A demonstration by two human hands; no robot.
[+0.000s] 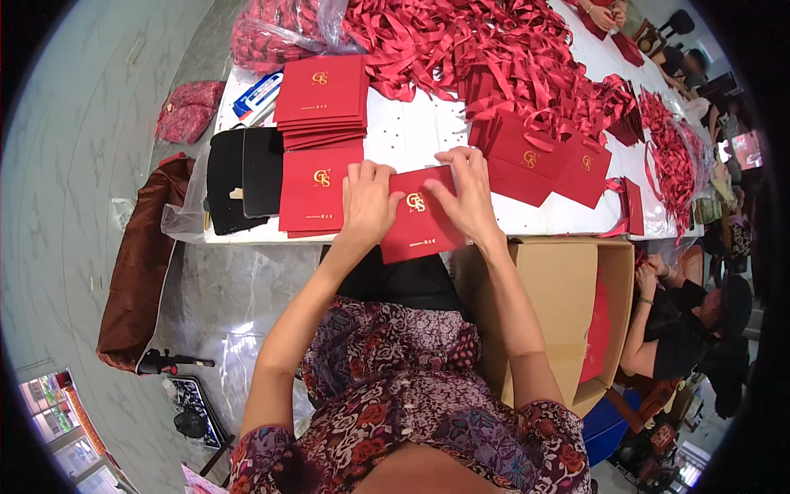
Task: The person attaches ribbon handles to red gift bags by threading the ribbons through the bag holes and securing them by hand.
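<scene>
Between my two hands is a flat red paper bag [424,237] with a gold emblem, tilted at the table's front edge. My left hand [367,202] grips its left side, thumb on the front and fingers curled at the upper edge. My right hand [469,193] holds the upper right corner, thumb pressed on the front near the emblem. To the left, next to my left hand, lies a flat red bag [306,198], with a taller stack of red bags [321,103] beyond it. On the right, finished-looking red bags with ribbon handles [527,160] lie fanned out.
A large heap of red ribbons [461,41] covers the far table. A black flat device [263,177] and a blue-white box [257,99] sit left. An open cardboard box [535,313] stands right of my lap. A person [683,321] works at far right.
</scene>
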